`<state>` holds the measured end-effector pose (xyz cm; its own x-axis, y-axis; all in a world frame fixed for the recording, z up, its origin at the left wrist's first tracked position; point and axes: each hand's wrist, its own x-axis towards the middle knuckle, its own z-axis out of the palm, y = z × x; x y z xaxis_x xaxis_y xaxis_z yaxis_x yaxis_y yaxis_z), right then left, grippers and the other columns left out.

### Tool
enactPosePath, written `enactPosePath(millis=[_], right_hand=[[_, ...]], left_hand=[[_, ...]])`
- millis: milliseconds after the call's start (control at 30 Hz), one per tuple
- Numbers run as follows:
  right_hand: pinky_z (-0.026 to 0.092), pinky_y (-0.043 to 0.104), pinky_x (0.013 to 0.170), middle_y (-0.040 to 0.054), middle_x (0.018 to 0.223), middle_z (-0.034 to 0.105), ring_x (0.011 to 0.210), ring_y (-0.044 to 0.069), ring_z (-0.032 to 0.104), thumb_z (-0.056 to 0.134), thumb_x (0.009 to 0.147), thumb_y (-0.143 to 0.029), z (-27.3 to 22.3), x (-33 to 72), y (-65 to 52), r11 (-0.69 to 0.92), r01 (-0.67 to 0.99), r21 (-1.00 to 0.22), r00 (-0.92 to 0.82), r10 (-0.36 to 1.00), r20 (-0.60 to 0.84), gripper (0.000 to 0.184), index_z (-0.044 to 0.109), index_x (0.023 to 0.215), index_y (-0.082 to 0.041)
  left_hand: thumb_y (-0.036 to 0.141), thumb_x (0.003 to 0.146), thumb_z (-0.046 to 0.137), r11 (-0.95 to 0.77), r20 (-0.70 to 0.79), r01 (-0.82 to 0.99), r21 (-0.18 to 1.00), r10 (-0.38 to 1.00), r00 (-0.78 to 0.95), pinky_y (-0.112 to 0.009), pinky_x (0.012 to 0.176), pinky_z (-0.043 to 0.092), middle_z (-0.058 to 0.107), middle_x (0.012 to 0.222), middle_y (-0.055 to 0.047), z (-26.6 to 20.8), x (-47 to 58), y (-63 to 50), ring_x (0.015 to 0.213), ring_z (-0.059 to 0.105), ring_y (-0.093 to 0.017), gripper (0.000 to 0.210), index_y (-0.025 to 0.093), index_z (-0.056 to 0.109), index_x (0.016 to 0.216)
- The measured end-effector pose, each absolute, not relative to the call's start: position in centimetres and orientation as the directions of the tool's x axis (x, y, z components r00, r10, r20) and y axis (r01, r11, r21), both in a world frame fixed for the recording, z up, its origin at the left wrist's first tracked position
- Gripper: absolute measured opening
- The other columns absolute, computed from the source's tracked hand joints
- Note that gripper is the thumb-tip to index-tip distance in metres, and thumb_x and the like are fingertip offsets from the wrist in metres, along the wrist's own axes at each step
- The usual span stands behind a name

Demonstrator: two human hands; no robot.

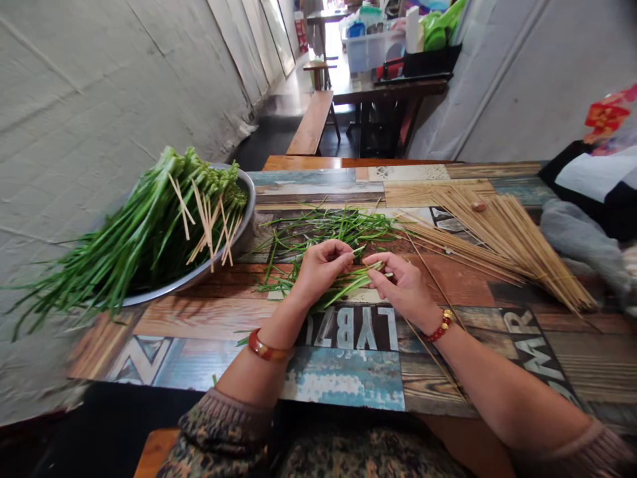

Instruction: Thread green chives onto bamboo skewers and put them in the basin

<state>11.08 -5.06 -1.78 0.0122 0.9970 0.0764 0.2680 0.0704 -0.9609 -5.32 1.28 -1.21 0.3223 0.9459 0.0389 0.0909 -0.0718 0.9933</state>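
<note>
My left hand (326, 265) is closed, thumb and fingers pinched at a thin chive whose pale tip peeks out. Beside it, my right hand (403, 285) grips the pale ends of a few garlic chives (348, 285), their green leaves trailing left under my left hand. A loose heap of chives (343, 226) lies on the table just behind both hands. To the left, a metal basin (251, 199) is piled with chive bunches (149, 219); several skewer ends (206, 222) stick out of them.
Bamboo skewers (527, 245) lie fanned out on the right of the patterned table (348, 372). Single skewers cross the table near my right wrist. Grey plastic (567, 232) and a black bag are at the right edge. Beyond stand a bench (313, 123) and another table with a plastic bin (373, 50).
</note>
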Motion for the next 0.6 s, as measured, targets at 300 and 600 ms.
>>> enactPosePath(millis=[300,600], right_hand=[[0.041,0.02,0.044,-0.0015,0.062,0.06,0.049,0.01,0.055,0.056,0.083,-0.03,-2.3,11.21,-4.84,0.088,0.273,-0.958,-0.008,0.996,0.089,0.023,0.064,0.101,-0.018],[0.043,0.021,0.046,-0.0005,0.066,0.061,0.051,0.011,0.056,0.056,0.084,-0.031,-2.47,11.37,-4.94,0.069,0.276,-0.959,-0.002,0.997,0.071,0.024,0.063,0.102,-0.017]], left_hand=[[0.027,0.075,0.065,0.035,-0.052,0.047,0.998,0.9,0.432,-0.019,0.055,0.04,0.062,0.067,-0.001,-0.32,-5.08,0.64,0.058,0.051,-0.008,0.016,0.012,0.066,0.079],[0.029,0.073,0.068,0.021,-0.049,0.068,0.997,0.893,0.447,-0.02,0.053,0.037,0.063,0.064,0.0,-0.49,-5.33,0.63,0.055,0.048,-0.007,0.017,0.013,0.071,0.08]])
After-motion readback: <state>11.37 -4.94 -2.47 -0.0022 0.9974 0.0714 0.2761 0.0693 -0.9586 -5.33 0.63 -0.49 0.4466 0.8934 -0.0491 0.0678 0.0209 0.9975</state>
